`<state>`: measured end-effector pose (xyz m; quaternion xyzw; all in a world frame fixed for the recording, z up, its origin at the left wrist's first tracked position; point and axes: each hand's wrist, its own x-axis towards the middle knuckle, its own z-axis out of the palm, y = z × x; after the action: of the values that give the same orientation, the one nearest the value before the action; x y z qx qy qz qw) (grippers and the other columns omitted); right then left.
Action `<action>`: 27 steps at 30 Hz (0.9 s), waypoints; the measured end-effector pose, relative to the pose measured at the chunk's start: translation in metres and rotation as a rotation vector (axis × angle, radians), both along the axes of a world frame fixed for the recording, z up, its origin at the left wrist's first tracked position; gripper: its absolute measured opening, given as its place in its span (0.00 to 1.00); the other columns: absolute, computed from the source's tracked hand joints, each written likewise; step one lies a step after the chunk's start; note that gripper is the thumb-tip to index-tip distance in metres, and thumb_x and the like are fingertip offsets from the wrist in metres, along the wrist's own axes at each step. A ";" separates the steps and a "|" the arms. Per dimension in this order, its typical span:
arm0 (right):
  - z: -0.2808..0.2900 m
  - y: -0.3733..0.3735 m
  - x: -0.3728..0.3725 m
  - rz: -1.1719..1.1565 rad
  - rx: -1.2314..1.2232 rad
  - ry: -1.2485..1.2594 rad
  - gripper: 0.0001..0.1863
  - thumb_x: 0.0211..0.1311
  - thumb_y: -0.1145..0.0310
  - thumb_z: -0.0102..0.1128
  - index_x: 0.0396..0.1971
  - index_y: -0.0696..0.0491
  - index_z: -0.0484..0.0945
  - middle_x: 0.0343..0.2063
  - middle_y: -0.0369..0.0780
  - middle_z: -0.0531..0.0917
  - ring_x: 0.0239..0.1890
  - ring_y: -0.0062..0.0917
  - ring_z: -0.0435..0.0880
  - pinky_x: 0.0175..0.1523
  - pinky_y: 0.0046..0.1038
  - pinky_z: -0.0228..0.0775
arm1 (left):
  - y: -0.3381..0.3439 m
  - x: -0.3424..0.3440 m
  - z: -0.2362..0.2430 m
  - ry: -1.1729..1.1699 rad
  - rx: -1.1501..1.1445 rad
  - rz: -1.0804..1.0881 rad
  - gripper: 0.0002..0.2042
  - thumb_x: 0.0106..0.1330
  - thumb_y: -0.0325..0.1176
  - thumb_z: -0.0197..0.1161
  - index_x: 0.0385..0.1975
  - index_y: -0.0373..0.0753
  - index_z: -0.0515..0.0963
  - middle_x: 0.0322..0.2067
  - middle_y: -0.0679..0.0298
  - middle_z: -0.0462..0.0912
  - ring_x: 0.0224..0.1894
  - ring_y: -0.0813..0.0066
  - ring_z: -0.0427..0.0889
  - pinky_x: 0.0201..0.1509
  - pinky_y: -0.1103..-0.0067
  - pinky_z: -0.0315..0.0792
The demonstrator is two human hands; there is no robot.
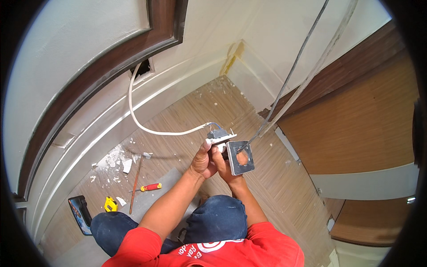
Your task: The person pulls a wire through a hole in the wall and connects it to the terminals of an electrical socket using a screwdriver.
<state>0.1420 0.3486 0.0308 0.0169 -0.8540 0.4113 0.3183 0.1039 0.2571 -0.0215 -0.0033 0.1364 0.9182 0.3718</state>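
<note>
Just past the knees (216,220), the left hand (203,163) is pinching the fitting (218,136) by its edge; the right hand (227,170) is holding the frame (242,169), fingers curling behind. Cable (167,133) is reaching the fitting, blue wire (216,124) seemingly joined; other connections unclear. Frame looks unattached; wall hole (143,68) is gaping, fitting not yet seated.
</note>
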 end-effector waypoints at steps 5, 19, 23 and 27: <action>-0.008 -0.002 -0.002 -0.017 -0.033 -0.040 0.07 0.56 0.69 0.69 0.29 0.57 0.83 0.22 0.42 0.84 0.21 0.31 0.84 0.27 0.31 0.73 | 0.006 0.002 -0.009 -0.047 -0.079 0.059 0.35 0.56 0.65 0.68 0.52 0.41 0.74 0.43 0.64 0.80 0.46 0.71 0.81 0.54 0.67 0.80; -0.011 -0.003 0.004 -0.045 -0.089 -0.021 0.05 0.56 0.72 0.68 0.28 0.58 0.84 0.21 0.42 0.84 0.20 0.30 0.84 0.26 0.30 0.73 | 0.013 0.008 0.010 -0.102 -0.141 0.086 0.33 0.62 0.66 0.61 0.48 0.38 0.75 0.40 0.60 0.82 0.42 0.68 0.83 0.51 0.69 0.81; -0.015 -0.001 0.005 -0.044 -0.044 -0.008 0.05 0.56 0.72 0.68 0.28 0.58 0.83 0.21 0.42 0.84 0.20 0.30 0.84 0.26 0.30 0.73 | 0.012 0.008 0.015 -0.119 -0.150 0.094 0.33 0.62 0.66 0.61 0.47 0.37 0.75 0.40 0.60 0.82 0.42 0.68 0.83 0.51 0.69 0.81; -0.008 -0.004 0.007 -0.040 -0.077 -0.006 0.05 0.56 0.72 0.68 0.28 0.58 0.83 0.22 0.42 0.84 0.20 0.29 0.83 0.26 0.29 0.72 | 0.013 0.010 0.010 -0.130 -0.149 0.099 0.32 0.62 0.64 0.63 0.46 0.37 0.76 0.39 0.60 0.82 0.41 0.69 0.83 0.50 0.70 0.81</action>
<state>0.1487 0.3442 0.0226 -0.0136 -0.8387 0.4376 0.3240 0.1134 0.2701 -0.0110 -0.0972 0.1794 0.9206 0.3329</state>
